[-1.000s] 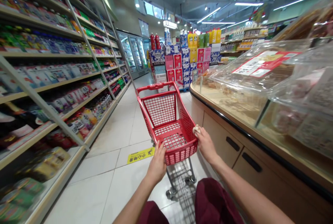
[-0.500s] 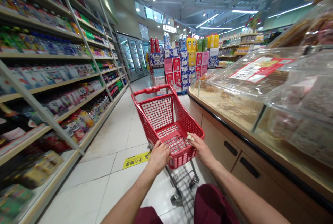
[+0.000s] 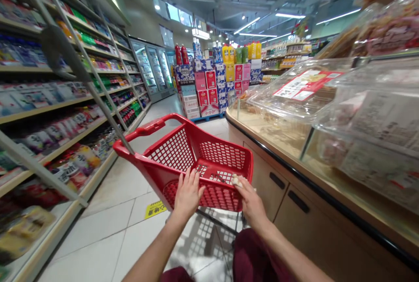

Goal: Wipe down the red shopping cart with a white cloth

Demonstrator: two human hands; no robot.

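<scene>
In front of me stands a red plastic shopping cart (image 3: 212, 153), turned at an angle with its handle (image 3: 152, 127) to the far left. My left hand (image 3: 189, 192) lies against the near side of the basket, its fingers stretched out over the top rim. At the basket's right end my right hand (image 3: 250, 201) rests over the rim, with a small crumpled whitish thing (image 3: 236, 180) in its fingers; its kind I cannot make out. A grey metal pole (image 3: 104, 109) rises from the handle's near corner and leans up to the left.
Shelves of packaged goods (image 3: 65, 133) line the left. Close on the right runs a wooden counter (image 3: 291, 225) with clear plastic food boxes (image 3: 294, 94). Ahead stand stacked drink cartons (image 3: 209, 87) and bottles. A yellow sign (image 3: 153, 210) marks the tiled floor.
The cart has swung round, its handle end moving left and nearer, so its long side now faces me. My left hand's fingers have straightened. The right hand stays at the rim.
</scene>
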